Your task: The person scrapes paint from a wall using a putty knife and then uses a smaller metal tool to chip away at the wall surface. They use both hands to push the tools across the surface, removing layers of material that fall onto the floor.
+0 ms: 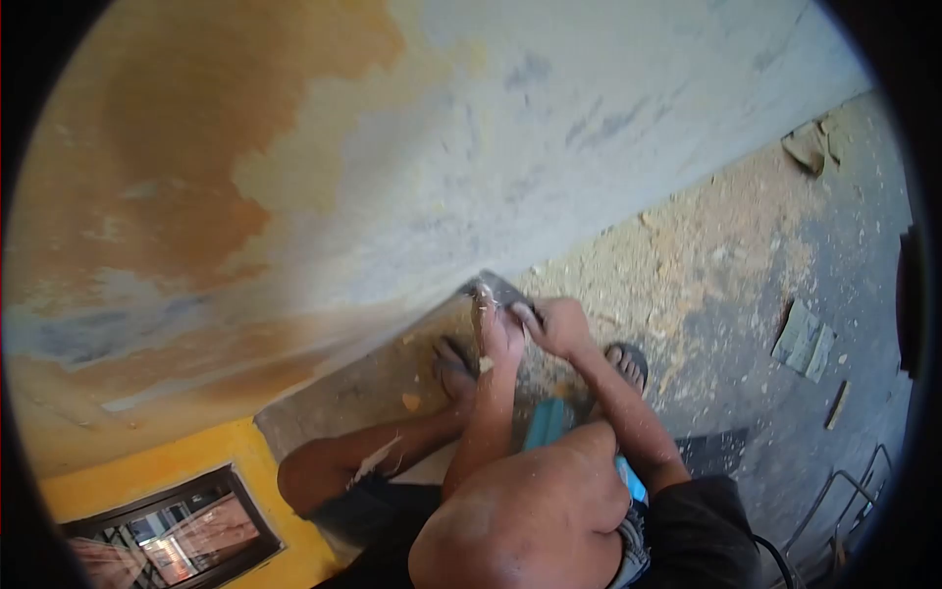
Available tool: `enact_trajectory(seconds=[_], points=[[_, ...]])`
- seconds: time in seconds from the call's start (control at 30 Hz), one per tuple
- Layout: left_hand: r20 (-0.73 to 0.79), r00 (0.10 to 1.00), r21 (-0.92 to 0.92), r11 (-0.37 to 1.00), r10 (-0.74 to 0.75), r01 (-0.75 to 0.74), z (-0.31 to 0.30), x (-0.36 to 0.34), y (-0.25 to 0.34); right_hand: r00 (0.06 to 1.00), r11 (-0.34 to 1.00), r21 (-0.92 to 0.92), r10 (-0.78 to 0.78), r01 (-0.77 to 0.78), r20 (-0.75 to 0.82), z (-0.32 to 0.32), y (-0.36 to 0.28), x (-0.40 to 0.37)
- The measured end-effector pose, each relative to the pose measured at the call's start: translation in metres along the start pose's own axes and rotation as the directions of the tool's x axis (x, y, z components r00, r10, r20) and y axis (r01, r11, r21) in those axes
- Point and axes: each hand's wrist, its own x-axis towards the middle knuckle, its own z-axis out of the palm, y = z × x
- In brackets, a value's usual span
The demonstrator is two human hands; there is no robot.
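Note:
Both hands are together near the foot of the wall, in the middle of the head view. My left hand point(498, 324) is raised with its fingers near a dark flat tool point(505, 291); white flecks cover the fingertips. From the right, my right hand point(557, 327) closes its fingers on the tool's right end. Whether the left fingers grip the tool cannot be made out. The wall point(412, 167) beyond has patchy orange, cream and grey-white paint.
Scraped flakes point(677, 275) lie along the wall's base. On the floor at the right are a crumpled paper sheet point(805, 341), a small stick point(837, 404) and a metal frame point(834, 501). My sandaled foot point(628, 365) is near the hands. A yellow-edged opening point(177, 530) shows lower left.

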Motion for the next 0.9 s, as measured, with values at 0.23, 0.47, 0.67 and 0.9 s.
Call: enact_trajectory(seconds=[0.23, 0.47, 0.67, 0.9], points=[[-0.037, 0.998, 0.038, 0.998, 0.055, -0.054, 0.026, -0.005, 0.019, 0.999, 1.0, -0.014, -0.026, 0.025, -0.028, 0.002, -0.008, 0.01], [-0.09, 0.994, 0.171, 0.984, 0.06, -0.044, -0.005, 0.014, 0.003, 0.997, 0.999, -0.014, 0.05, -0.049, 0.058, 0.009, 0.001, 0.001], [-0.196, 0.981, 0.229, 0.973, 0.016, 0.029, -0.02, 0.008, -0.004, 0.995, 0.99, 0.097, 0.095, -0.098, 0.037, 0.011, 0.007, -0.009], [-0.086, 0.996, 0.162, 0.987, 0.004, 0.01, 0.005, -0.009, 0.028, 0.994, 0.998, 0.032, 0.054, -0.057, 0.09, 0.008, -0.013, 0.0]])
